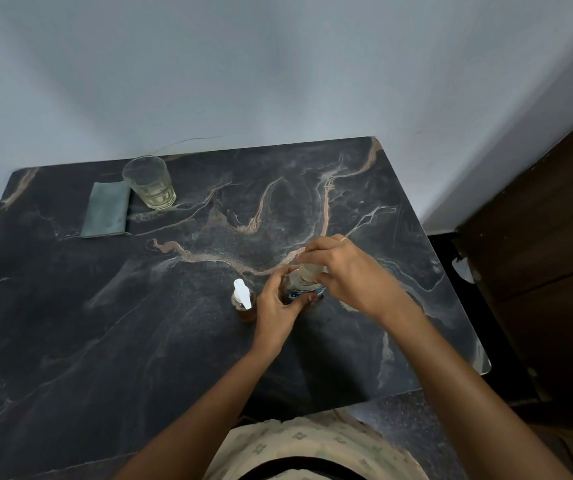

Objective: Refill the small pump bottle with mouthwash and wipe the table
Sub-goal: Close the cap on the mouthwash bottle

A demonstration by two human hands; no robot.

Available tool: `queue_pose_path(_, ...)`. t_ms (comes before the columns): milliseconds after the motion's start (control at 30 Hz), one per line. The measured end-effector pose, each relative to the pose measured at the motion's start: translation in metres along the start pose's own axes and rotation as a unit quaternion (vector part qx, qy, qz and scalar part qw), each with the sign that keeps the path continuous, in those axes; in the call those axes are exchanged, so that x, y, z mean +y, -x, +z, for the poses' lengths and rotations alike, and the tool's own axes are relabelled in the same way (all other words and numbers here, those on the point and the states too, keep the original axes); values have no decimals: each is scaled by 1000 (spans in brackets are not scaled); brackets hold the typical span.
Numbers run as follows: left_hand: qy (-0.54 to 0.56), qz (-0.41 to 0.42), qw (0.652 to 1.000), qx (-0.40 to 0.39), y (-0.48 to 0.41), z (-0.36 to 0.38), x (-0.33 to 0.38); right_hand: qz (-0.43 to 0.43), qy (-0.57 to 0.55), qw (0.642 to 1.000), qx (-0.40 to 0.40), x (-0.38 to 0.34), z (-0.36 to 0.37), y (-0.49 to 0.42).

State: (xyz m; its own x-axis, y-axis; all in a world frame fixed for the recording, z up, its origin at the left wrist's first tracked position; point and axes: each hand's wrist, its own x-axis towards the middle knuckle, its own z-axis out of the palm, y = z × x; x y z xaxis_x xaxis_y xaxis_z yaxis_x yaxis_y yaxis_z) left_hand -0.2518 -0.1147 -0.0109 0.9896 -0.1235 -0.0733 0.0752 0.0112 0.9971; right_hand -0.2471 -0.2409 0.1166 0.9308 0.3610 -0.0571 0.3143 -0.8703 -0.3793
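Out on the worktop [174, 341], nearer the right edge: mouthwash bottle [306, 289], left hand [276, 311] wrapped round its base, right hand [344, 271] with fingers [316, 250] curled over the top. Might skid or tip mid-twist, splashing and clipping the small pump bottle [243, 299] just beside, pump not yet off.

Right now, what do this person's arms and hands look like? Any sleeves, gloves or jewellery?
Both forearms are bare: no sleeves, gloves or watch in view. The right hand wears a thin ring; the left hand shows none. Some fingernails look painted orange-red.
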Motion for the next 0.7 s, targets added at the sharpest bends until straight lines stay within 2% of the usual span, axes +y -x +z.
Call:
queue_pose_path(100, -1, 1, 1000, -2, 0, 0, -2, 63, 32, 997, 17, -2, 5, -1)
queue_pose_path(200, 4, -5, 1000, -2, -1, 0, -3, 84, 66, 994, 33, -2, 9, -1)
queue_pose_path(367, -6, -2, 1000, 2, -1, 0, -3, 8, -27, 1000, -4, 1, 2, 6)
queue_pose_path(467, -5, -3, 1000, 5, 0, 0, -4, -27, -16, 999, -21, 1, 0, 5)
queue_pose_path(700, -15, -4, 1000, 4, -1, 1, -2, 69, -1, 997, 34, -5, 7, 2)
